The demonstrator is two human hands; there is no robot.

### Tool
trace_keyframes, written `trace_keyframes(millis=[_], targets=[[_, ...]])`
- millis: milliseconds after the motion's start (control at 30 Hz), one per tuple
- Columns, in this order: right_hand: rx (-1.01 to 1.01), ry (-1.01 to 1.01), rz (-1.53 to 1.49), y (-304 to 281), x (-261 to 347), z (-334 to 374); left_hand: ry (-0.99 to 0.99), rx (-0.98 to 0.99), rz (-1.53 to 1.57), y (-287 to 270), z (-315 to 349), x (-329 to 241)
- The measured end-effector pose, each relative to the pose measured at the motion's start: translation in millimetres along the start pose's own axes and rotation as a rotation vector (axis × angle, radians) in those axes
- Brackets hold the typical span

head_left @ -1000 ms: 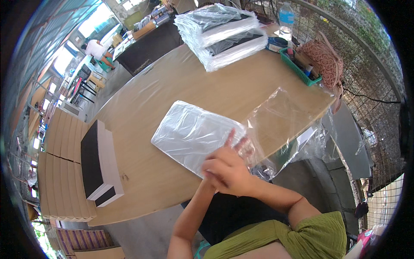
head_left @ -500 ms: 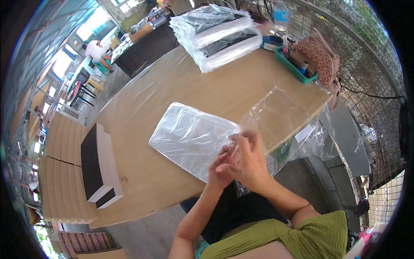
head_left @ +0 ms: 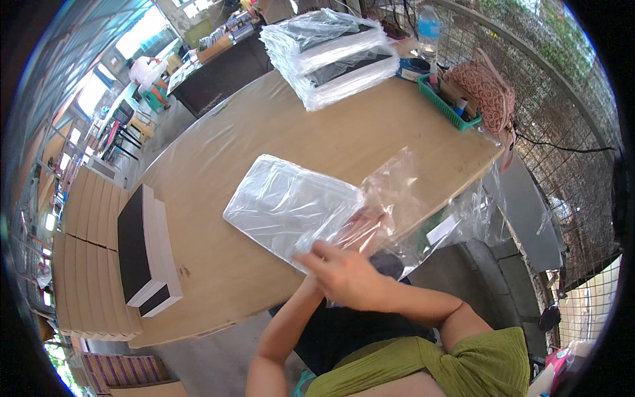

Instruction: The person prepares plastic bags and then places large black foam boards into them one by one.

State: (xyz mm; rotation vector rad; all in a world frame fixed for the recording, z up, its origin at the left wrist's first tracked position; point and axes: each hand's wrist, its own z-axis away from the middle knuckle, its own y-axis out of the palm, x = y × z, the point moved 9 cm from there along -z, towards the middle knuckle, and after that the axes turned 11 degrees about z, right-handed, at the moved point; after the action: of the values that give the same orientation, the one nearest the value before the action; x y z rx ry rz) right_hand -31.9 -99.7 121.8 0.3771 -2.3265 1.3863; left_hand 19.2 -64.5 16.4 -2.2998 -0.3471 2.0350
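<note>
A thin clear plastic bag (head_left: 402, 178) lies across the table's near right part. My left hand (head_left: 364, 228) shows through the shiny film, apparently inside the bag, with its fingers stretched forward. Over my left wrist crosses my right hand (head_left: 347, 274). Its fingers are bent and a little blurred, seemingly closed on the bag's near edge by that wrist; the exact grip is partly hidden. Just left of the bag lies a flat, shiny, whitish stack (head_left: 284, 198) covered in clear plastic; I cannot tell whether it is a stack of bags or a wrapped item.
Black-and-white boxes (head_left: 149, 251) stand at the left beside rows of brown cardboard (head_left: 89, 264). Plastic-wrapped packs (head_left: 331, 59) are piled at the back. A green basket (head_left: 446, 106), water bottle (head_left: 428, 33) and patterned bag (head_left: 486, 92) stand back right. A person (head_left: 145, 73) is far off.
My left hand has moved forward and to the right behind the film, and my right hand has come back to the left over the left wrist. The clear bag has shifted and bunched up.
</note>
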Motion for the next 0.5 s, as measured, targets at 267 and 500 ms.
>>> trace_keyframes(millis=[267, 500], targets=[[0.039, -0.288, -0.073, 21, 69, -2, 0.115, 0.063, -1.158, 37, -15, -25], [0.053, -0.573, -0.125, 34, 104, 12, 0.093, -0.016, -0.916, -18, -24, -34]])
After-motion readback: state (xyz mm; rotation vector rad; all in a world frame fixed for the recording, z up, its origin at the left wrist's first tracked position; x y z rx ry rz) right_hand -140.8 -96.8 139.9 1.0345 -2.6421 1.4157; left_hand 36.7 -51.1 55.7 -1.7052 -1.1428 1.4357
